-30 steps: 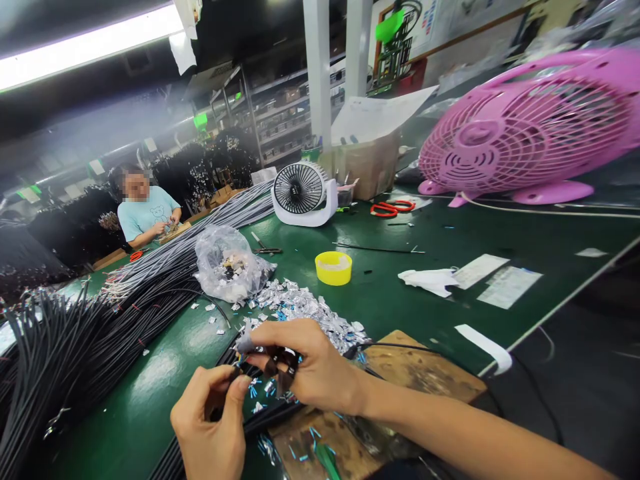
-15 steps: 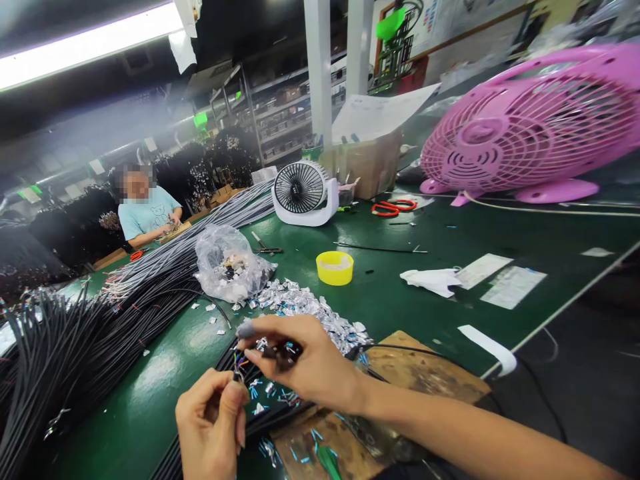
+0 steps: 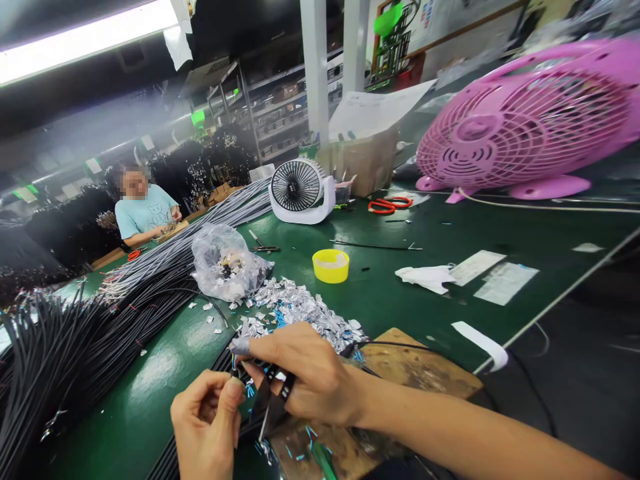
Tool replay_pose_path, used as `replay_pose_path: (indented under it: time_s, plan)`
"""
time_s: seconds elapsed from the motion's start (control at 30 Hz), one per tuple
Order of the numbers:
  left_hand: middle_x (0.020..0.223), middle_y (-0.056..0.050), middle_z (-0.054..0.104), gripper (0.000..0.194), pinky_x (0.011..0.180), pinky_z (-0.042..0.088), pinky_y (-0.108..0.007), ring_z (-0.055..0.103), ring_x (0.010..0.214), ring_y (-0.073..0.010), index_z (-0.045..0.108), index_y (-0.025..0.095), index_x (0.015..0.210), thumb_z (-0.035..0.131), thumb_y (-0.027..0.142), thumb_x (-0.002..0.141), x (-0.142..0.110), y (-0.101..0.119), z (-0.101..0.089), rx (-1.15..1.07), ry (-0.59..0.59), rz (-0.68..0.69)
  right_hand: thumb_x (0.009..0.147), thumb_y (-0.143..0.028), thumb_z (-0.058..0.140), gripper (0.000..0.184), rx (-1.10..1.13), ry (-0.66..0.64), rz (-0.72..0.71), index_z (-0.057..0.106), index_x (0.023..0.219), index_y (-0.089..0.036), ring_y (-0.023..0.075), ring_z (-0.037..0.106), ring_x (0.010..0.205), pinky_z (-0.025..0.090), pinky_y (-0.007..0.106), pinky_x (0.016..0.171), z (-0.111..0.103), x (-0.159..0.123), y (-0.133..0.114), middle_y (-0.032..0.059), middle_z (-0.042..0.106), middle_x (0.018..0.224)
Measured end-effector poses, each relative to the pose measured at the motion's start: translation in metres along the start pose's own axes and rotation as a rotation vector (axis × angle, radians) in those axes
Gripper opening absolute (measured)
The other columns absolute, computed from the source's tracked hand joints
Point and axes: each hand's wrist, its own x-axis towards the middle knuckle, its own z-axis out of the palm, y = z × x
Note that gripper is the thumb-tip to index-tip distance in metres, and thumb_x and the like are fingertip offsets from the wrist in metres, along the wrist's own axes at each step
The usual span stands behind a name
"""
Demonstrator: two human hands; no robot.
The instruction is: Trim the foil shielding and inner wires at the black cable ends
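My right hand [image 3: 300, 373] is closed around small dark cutters [image 3: 273, 393], its forefinger tip wrapped in grey tape. My left hand [image 3: 210, 423] pinches the stripped end of a black cable [image 3: 237, 369], with thin coloured wires showing between the two hands. Both hands hover over the green table [image 3: 400, 300], just in front of a heap of silver foil scraps [image 3: 300, 313]. A worn wooden board [image 3: 420, 370] lies under my right wrist.
A large bundle of black and grey cables [image 3: 100, 327] fills the left. A plastic bag [image 3: 225, 263], yellow cup [image 3: 331, 265], small white fan [image 3: 300, 190], red scissors [image 3: 385, 205], cardboard box [image 3: 365, 160], papers [image 3: 480, 273] and pink fan [image 3: 530, 127] sit farther off. Another person [image 3: 143, 207] works at the back left.
My right hand has dropped slightly and turned the cutters downward. My left hand has closed into a tighter pinch on the cable end. The view has shifted a little.
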Motion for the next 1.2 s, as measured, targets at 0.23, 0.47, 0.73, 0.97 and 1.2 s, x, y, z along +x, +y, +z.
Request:
replay_pose_path:
  time_s: [0.23,0.47,0.73,0.97,1.2]
  plan:
    - [0.041,0.005,0.039,0.035,0.035,0.022,-0.019,0.031,0.034,-0.0065,0.056,0.016,0.059,0.06,0.049,0.071,0.001,0.002,0.0,0.038,0.017,0.005,0.083,-0.011,0.049,0.034,0.039,-0.108,0.029,0.053,0.116,-0.012,0.0138,0.067,0.071,0.054,0.024,0.063,-0.003,0.0,-0.002,0.008,0.071,0.087]
    - [0.046,0.002,0.044,0.029,0.04,0.027,-0.021,0.036,0.041,-0.0096,0.06,0.016,0.056,0.062,0.042,0.071,0.002,0.009,-0.003,0.153,0.043,0.089,0.077,-0.009,0.05,0.021,0.184,-0.043,0.206,0.062,0.093,-0.014,0.0122,0.059,0.053,0.047,0.021,0.05,-0.002,0.005,-0.005,0.0032,0.067,0.066]
    - [0.05,0.0,0.045,0.039,0.045,0.031,-0.022,0.041,0.048,-0.0106,0.058,0.015,0.048,0.06,0.045,0.073,0.001,0.017,-0.005,0.161,-0.053,0.137,0.07,-0.016,0.061,0.016,0.722,-0.248,0.713,0.065,0.085,-0.011,0.0099,0.059,0.061,0.048,0.019,0.056,-0.007,0.018,-0.003,0.0024,0.066,0.071]
    - [0.054,0.002,0.039,0.055,0.037,0.023,-0.018,0.031,0.042,-0.0058,0.049,0.015,0.051,0.053,0.065,0.071,0.003,0.01,-0.007,0.041,-0.116,-0.004,0.067,-0.014,0.063,0.028,0.648,-0.19,0.664,0.066,0.095,-0.012,0.0115,0.062,0.065,0.051,0.02,0.056,-0.005,0.017,-0.005,0.0043,0.07,0.082]
    - [0.05,0.003,0.035,0.057,0.038,0.016,-0.02,0.024,0.039,-0.0037,0.048,0.015,0.055,0.051,0.07,0.068,0.005,0.008,-0.007,-0.013,-0.177,-0.059,0.074,-0.014,0.06,0.025,0.614,-0.234,0.529,0.067,0.099,-0.012,0.0143,0.066,0.073,0.052,0.02,0.06,-0.007,0.015,-0.004,0.0066,0.071,0.084]
